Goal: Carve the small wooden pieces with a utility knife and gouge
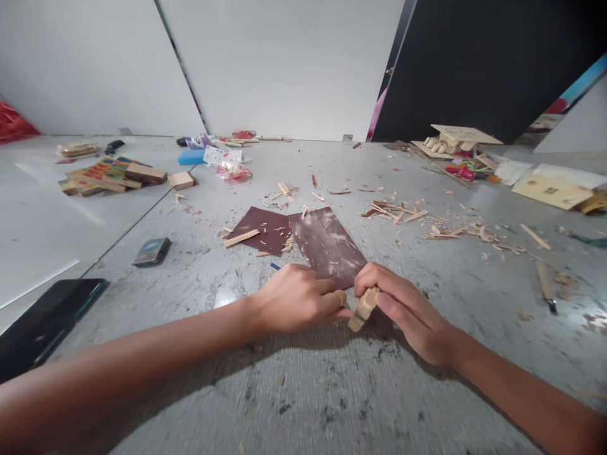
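Low in the middle, a small carved wooden piece point(364, 309) with a notched, stepped shape is gripped by my right hand point(410, 309), its fingers curled over the top and side. My left hand point(303, 297), with a ring on one finger, is closed close against the piece's left side. One fingertip reaches the wood; whatever lies inside that hand is hidden. Just beyond both hands lies a brown sandpaper sheet point(327, 243) streaked with pale dust. A second, darker sandpaper piece point(265, 227) adjoins it, with a wooden strip point(241, 238) and shavings on top.
Wood shavings point(398, 212) lie scattered to the right, with a craft knife point(546, 287) beyond. A phone point(47, 325) and small dark box point(152, 251) are on the left. Wooden blocks point(145, 174) stand at back left, a wooden model point(455, 140) at back right.
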Motion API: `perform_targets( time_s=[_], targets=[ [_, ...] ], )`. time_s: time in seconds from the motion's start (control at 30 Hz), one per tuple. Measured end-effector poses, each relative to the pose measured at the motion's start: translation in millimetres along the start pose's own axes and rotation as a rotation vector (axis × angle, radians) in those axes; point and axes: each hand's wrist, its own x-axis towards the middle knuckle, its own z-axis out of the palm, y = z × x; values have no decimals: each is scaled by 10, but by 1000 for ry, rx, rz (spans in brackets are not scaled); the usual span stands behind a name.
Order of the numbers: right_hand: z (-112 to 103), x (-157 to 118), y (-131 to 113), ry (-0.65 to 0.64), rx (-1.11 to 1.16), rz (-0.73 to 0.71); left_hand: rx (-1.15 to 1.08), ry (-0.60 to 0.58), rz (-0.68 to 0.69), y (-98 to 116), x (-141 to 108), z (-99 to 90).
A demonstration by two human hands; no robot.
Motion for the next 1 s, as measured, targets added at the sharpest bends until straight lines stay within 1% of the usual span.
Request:
perform_targets(
  time_s=[0.07,0.2,0.27,0.33,0.47,0.53,0.6,0.7,0.83,1.0],
  targets=[
    [-18,-5,-21,28,7,-1,10,7,-2,9,53,-74],
    [-75,-14,-76,58,-31,-76,18,-1,12,-3,166,-242],
    [-103,-18,-85,57,-73,-104,16,-30,32,-30,196,-263],
    [-125,-23,-70,23,-134,-102,11,-67,46,-62,191,-204],
    [-143,-23,11,-59,-169,-39,-18,-124,73,-97,106,72],
    [-141,-22,46,-68,-164,-30,-27,-140,85,-94,60,186],
    [-135,-24,66,-61,-166,-31,-34,-142,95,-90,34,238],
    [-130,-35,78,-40,-145,-19,-46,-123,101,-101,28,215],
    [-136,-43,76,-35,-134,-10,-66,-56,92,-136,28,126],
    [-136,-28,61,-40,-131,4,-58,36,31,-137,29,77]
  ],
)
